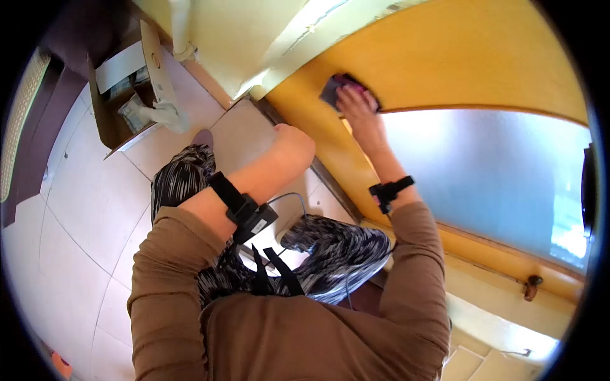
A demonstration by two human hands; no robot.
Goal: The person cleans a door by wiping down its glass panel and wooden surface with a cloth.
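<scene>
The head view looks down on a seated or crouching person, and from where I stand the right hand (360, 109) has hold of a dark cloth (330, 93), its fingers laid over the top and keeping it flat to the door (483, 57). The left hand (297, 139) is curled in front of the door's lower edge; its fingers are mostly hidden, so I can't tell whether it closes on anything or touches the wood.

The cloth looks blurred, dark with pinkish-purple parts. I'd judge it light and soft, not at all fragile, apt to bunch or slip on the smooth paint; a spread palm over its middle should hold it best. One dark corner points left, past the fingertips, toward the wall. Its longer side seems to run slantwise across the fingers, down to the right, though the hand covers too much to be certain.

Just beside the cloth begins the door's frosted pane (470, 178). Both forearms wear black straps (395, 189). Patterned trousers (340, 257) cover the legs, and farther left, on the tiled floor (89, 209), stands an open cardboard box (154, 66) with a plastic bag (166, 115) hanging over its side.
</scene>
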